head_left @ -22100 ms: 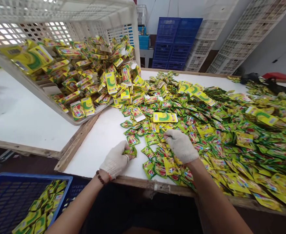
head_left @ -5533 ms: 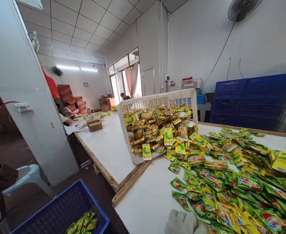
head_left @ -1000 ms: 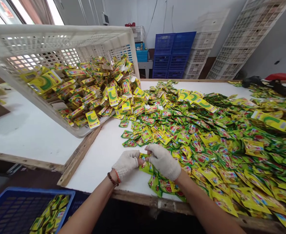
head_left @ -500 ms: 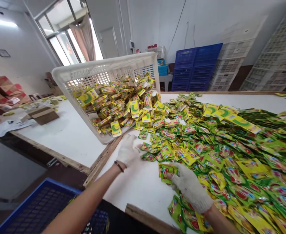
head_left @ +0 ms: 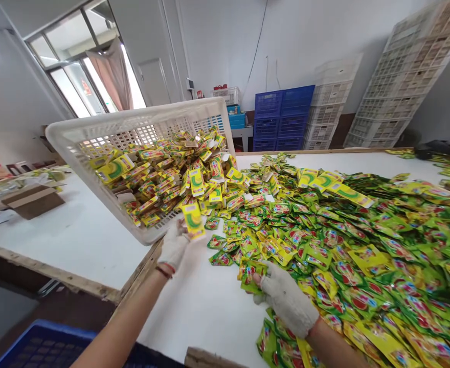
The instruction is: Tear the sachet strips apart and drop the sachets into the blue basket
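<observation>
My left hand (head_left: pixel 174 246), in a white glove with bare fingertips, grips a small yellow box (head_left: pixel 193 221) with a green curved print. It is beside the lower lip of a tilted white plastic crate (head_left: pixel 136 113) full of similar boxes (head_left: pixel 159 171). Over the front of the table, my right hand (head_left: pixel 284 292), gloved alike, is closed on green and yellow sachets (head_left: pixel 250 274), pinched under the thumb. I cannot tell how many it holds. A broad heap of loose sachets (head_left: pixel 347 255) spreads to the right, beside and behind that hand.
A wooden edge strip (head_left: pixel 142 273) runs beside the white tabletop (head_left: pixel 186 301). A blue basket (head_left: pixel 52 342) stands low at the left. An open cardboard box (head_left: pixel 35 199) sits on the left table. Blue crates (head_left: pixel 284 117) and white crates (head_left: pixel 397 87) are stacked along the wall.
My left hand has taken hold of a yellow box at the crate's lip and lifted it. The right hand keeps its sachets. The view has swung to the right.
</observation>
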A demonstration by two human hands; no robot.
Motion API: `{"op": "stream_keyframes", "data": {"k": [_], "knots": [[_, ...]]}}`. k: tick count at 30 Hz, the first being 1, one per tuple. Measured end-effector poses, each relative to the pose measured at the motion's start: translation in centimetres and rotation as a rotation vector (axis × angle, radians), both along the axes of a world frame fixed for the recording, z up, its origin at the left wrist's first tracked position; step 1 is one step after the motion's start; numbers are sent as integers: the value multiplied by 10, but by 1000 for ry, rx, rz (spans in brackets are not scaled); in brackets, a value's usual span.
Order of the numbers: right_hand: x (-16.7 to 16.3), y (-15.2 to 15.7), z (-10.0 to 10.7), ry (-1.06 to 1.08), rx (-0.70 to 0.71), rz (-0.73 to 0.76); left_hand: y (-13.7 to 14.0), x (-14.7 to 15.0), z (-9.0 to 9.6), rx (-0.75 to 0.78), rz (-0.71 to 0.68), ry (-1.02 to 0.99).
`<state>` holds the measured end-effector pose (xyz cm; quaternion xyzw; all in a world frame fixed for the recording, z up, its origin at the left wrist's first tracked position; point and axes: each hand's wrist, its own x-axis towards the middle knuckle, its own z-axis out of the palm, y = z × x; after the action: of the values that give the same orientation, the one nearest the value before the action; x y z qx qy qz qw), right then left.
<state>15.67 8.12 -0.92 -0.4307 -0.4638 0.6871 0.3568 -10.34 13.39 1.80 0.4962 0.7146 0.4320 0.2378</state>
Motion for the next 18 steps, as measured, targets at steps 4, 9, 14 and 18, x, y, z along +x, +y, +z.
{"op": "stream_keyframes", "data": {"k": [4,9,14,18], "knots": [[2,-3,4,250,4,-30,-43,52,-22,197,-419,-38],[13,-3,12,246,21,146,-44,55,-26,255,-461,346],[14,-1,10,15,44,203,-53,40,-6,-18,-310,417],[10,4,2,-164,83,-56,-89,61,9,-207,-485,601]]}}
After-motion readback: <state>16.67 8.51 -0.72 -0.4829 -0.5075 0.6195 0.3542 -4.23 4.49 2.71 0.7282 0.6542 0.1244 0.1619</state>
